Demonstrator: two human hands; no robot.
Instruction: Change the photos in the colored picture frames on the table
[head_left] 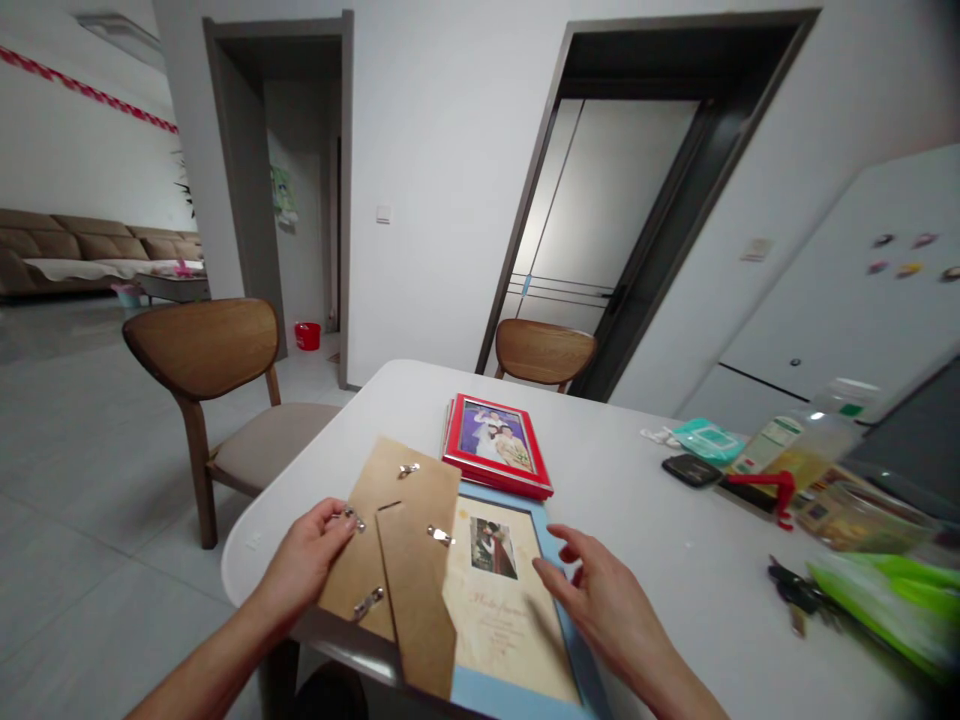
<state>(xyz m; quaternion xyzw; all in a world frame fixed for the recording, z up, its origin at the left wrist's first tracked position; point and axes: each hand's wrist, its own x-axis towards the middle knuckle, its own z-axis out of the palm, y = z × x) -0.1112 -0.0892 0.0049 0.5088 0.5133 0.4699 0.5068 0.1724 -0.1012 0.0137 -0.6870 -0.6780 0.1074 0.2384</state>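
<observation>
A brown backing board (415, 560) with metal clips and a stand flap is held at its left edge by my left hand (313, 553), fingers pinched by a clip. The board overlaps the left side of a blue picture frame (480, 692), which lies on the white table and shows a cream sheet (517, 630) with a small photo (493, 547). Over the frame's right edge is my right hand (600, 600), its thumb and fingers apart with nothing between them. Behind the blue frame sits a stack of red picture frames (499, 447), the top one showing a photo.
On the right of the table (645, 520) are a black wallet-like item (691, 471), a teal packet (709, 440), a bottle (802, 440), a plastic container (862, 515), keys (799, 595) and a green bag (892, 600). Wooden chairs (206, 350) stand at the left and far sides.
</observation>
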